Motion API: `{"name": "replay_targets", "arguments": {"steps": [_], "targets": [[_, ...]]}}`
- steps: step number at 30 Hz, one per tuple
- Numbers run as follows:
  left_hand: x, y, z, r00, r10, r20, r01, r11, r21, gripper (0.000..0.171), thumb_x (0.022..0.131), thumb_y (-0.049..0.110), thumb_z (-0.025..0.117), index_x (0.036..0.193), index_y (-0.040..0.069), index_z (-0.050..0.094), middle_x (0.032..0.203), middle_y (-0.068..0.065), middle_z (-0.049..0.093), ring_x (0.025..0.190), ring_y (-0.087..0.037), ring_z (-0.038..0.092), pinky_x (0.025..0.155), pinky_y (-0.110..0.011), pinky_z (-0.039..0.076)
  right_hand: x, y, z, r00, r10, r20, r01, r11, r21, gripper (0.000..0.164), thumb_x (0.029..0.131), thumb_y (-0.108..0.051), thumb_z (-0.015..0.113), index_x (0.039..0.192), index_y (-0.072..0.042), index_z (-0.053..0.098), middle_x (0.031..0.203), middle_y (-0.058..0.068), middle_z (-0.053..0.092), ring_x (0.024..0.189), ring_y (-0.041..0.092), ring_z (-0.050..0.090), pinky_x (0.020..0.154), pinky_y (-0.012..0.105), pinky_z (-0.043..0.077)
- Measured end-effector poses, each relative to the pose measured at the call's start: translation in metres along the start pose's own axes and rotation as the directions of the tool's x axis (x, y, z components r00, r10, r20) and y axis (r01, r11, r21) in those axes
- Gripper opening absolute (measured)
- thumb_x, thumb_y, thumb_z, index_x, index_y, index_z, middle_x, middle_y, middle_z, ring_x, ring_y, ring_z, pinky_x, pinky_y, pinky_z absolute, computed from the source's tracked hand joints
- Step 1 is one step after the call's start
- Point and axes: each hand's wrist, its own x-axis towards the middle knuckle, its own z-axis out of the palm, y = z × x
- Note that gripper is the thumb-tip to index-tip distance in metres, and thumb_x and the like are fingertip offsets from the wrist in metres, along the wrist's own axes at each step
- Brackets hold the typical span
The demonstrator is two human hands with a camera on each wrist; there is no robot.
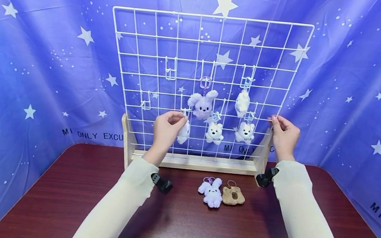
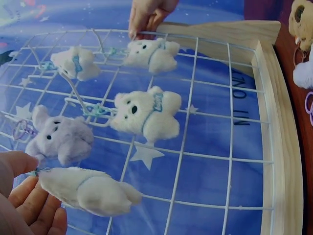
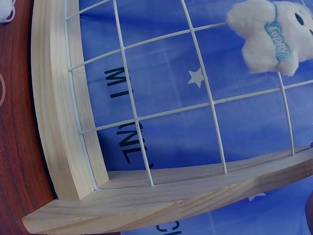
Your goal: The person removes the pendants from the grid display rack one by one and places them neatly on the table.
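The grip of the left hand (image 1: 166,129), a narrow pinch at the clasp (image 2: 34,172) of a white plush (image 1: 184,132) in front of the wire grid (image 1: 173,12), could, through uneven tugging, jolt the lavender rabbit (image 1: 202,106) off its hook (image 1: 202,69), although the right hand (image 1: 285,137) pinches the grid's edge.

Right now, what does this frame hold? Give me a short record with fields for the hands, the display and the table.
Left hand: pinches the top of a white plush; whether its hook bears it, cannot tell
Right hand: grips the right edge of the wire grid
Hanging, upper: lilac rabbit; to its right, a white bear
Hanging, lower: two more white bears
Bare hooks: two, on the left
Table: pale rabbit and brown plush, side by side
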Motion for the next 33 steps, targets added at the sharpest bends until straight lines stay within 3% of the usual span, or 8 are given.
{"name": "replay_targets", "arguments": {"steps": [6, 16, 27, 33], "targets": [[-0.010, 0.005, -0.004, 0.999, -0.026, 0.036, 0.027, 0.999, -0.040, 0.016, 0.079, 0.011, 0.074, 0.090, 0.000, 0.071, 0.080, -0.014, 0.071, 0.068, -0.007, 0.062, 0.066, -0.018, 0.048, 0.000, 0.001, -0.001, 1.000, -0.004, 0.002, 0.004, 1.000, 0.006, 0.028, 0.089, -0.011, 0.064, 0.109, 0.009, 0.065, 0.068, -0.027, 0.061, 0.067, -0.010, 0.061, 0.069, 0.006, 0.045], [-0.036, 0.003, -0.012, 0.985, -0.031, 0.170, 0.050, 0.993, -0.108, 0.016, 0.081, 0.011, 0.074, 0.091, 0.000, 0.070, 0.082, -0.013, 0.072, 0.070, -0.007, 0.062, 0.063, -0.019, 0.048, -0.001, 0.003, 0.000, 1.000, -0.009, -0.009, 0.009, 0.999, -0.034, 0.031, 0.089, -0.018, 0.066, 0.110, 0.005, 0.067, 0.068, -0.029, 0.060, 0.069, -0.011, 0.060, 0.071, 0.007, 0.046], [-0.072, -0.016, -0.019, 0.940, -0.051, 0.336, 0.115, 0.978, -0.174, 0.021, 0.083, 0.005, 0.071, 0.098, -0.009, 0.065, 0.085, -0.020, 0.070, 0.070, -0.003, 0.061, 0.066, -0.017, 0.047, 0.001, 0.002, 0.000, 1.000, 0.013, -0.004, -0.013, 1.000, -0.011, 0.031, 0.088, -0.017, 0.066, 0.111, 0.004, 0.066, 0.075, -0.021, 0.067, 0.070, -0.009, 0.060, 0.069, 0.007, 0.046], [-0.091, -0.011, -0.029, 0.900, -0.067, 0.430, 0.128, 0.985, -0.114, 0.017, 0.085, 0.001, 0.066, 0.098, -0.010, 0.063, 0.087, -0.023, 0.069, 0.070, -0.003, 0.060, 0.067, -0.018, 0.047, 0.002, 0.003, 0.000, 1.000, -0.005, -0.007, 0.005, 1.000, -0.011, 0.029, 0.089, -0.015, 0.066, 0.109, 0.006, 0.066, 0.074, -0.021, 0.066, 0.069, -0.010, 0.060, 0.070, 0.007, 0.046]]}}
